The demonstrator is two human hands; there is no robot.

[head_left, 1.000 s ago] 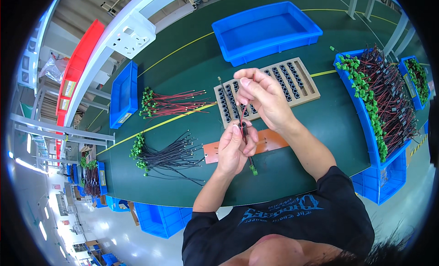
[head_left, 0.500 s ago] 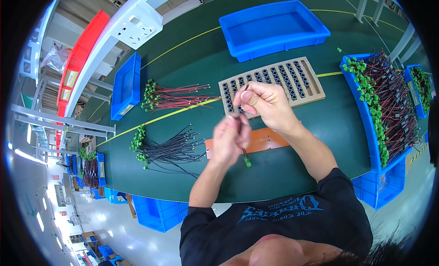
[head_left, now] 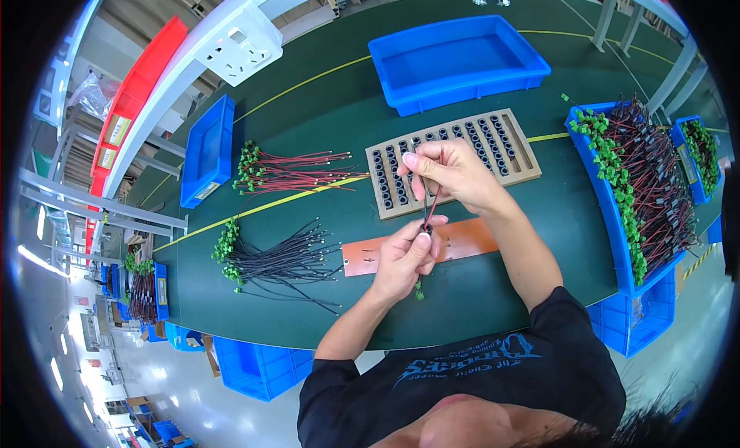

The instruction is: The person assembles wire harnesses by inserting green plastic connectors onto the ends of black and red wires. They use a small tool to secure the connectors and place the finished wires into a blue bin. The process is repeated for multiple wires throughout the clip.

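Observation:
My left hand (head_left: 405, 259) is closed on a small black ring (head_left: 425, 228), its thumb pressed against it. Thin wires (head_left: 432, 205), one dark and one reddish, rise from the ring toward my right hand (head_left: 456, 174). That hand pinches the upper wire ends between thumb and fingers, so the tips are hidden. Below my left hand hangs a small green connector (head_left: 419, 291). Under both hands lies a flat orange strip (head_left: 470, 241) with small slots. Just beyond them sits a wooden tray (head_left: 397, 211) with rows of similar black rings.
Red wires (head_left: 308, 169) and black wires (head_left: 289, 251), bundled with green connectors, lie on the left. A blue bin (head_left: 628, 255) at right holds many wired pieces. Other blue trays stand at the back (head_left: 462, 59) and far left (head_left: 208, 151). A socket box (head_left: 247, 51) hangs at upper left.
My hands have drawn apart, the left one now lower and a little to the right. The black ring and the wires between the hands have come into sight. The view has shifted slightly.

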